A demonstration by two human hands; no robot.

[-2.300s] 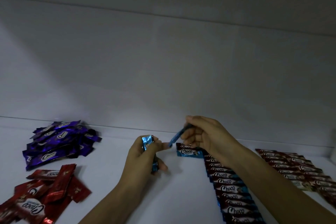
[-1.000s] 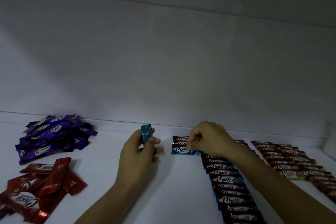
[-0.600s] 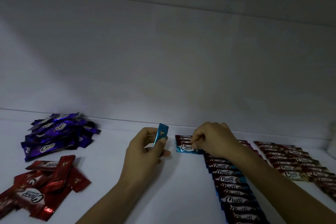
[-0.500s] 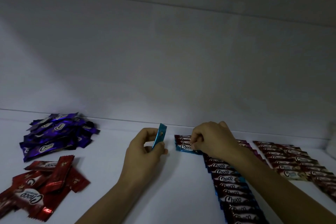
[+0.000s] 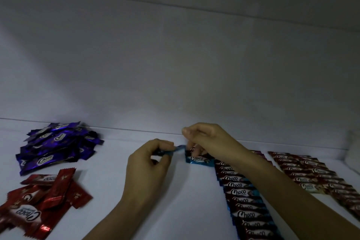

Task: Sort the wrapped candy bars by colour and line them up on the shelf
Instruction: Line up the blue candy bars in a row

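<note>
Your left hand (image 5: 151,163) is over the middle of the white shelf (image 5: 120,191), with thumb and fingers curled round a blue-wrapped bar (image 5: 178,148). One end of the bar projects to the right from between the fingertips, clear of the shelf surface. Your right hand (image 5: 208,140) is just beside it, at the far end of the blue row (image 5: 241,193), with the fingers curled downward. Its fingertips are at the projecting end of the held bar, but it cannot be determined whether they pinch the wrapper or only meet it. The blue row runs from the back of the shelf toward you, with the bars overlapping and the printed faces up; your right forearm partly covers it. A second row (image 5: 311,173), dark red-brown, lies alongside to the right, apart from the blue row. On the left side of the shelf, a loose pile of purple bars (image 5: 56,146) lies near the back wall (image 5: 175,64). A loose pile of red bars (image 5: 42,197) lies nearer to you, just in front of the purple one.
</note>
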